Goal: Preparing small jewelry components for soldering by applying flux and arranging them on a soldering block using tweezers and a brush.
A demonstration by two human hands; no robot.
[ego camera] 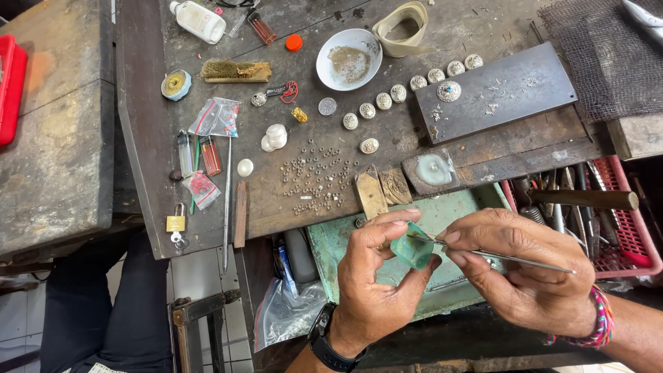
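Left hand: the left hand (376, 276) has its grip pinched on a small translucent green block (413, 247) — thumb below, fingertips curled over the top edge.
Right hand: the right hand (521, 273) has its grip pressed together on thin metal tweezers (507, 257), whose tips touch the top of the green block.
Green block: held in the air between both hands, just in front of the worktop's edge.
Beyond the grip: a cluster of tiny silver rings (316, 178) lies on the dark wooden worktop (476, 27), with a row of round silver domed pieces (400, 93) farther off.
Right of the grip: a red plastic basket (632, 238) of tools — close to the right hand's knuckles.
Far beyond: a white bowl (349, 59) of grey powder.
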